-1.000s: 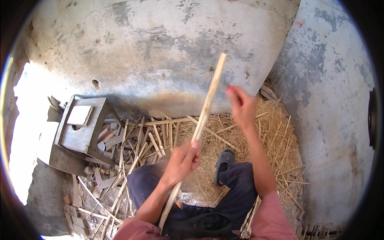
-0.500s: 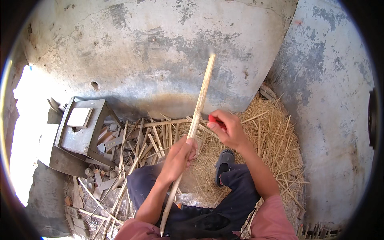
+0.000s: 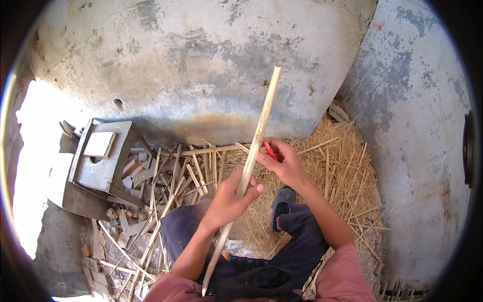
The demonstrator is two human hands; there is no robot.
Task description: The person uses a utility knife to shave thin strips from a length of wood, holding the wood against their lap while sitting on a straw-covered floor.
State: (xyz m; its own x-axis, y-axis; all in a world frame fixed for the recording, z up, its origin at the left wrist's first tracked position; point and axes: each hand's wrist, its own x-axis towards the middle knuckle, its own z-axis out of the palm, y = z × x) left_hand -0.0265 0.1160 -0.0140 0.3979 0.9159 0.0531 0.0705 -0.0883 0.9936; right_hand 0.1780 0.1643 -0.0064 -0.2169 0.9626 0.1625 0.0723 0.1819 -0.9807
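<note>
A long pale wooden stick point(image 3: 265, 113) slants up and away from my lap, its pointed lower end near my body. My left hand point(image 3: 226, 202) is wrapped around the stick below its middle, the thumb out to the right. In my right hand point(image 3: 288, 166) is a red-handled knife point(image 3: 270, 150), held close against the right side of the stick above the left hand. Its blade cannot be made out now; fingers and the stick cover that part.
Pale shavings point(image 3: 342, 176) pile up around my sandaled foot point(image 3: 283, 204). Several loose sticks point(image 3: 151, 241) and rubble lie to the left, beside a tipped wooden stool point(image 3: 103, 166). A worn plaster wall point(image 3: 201, 75) stands ahead, another point(image 3: 417, 151) on the right.
The stick's top end has swung slightly right. My left thumb has lifted from the stick and points right. The right hand has turned a little, with the knife still beside the stick.
</note>
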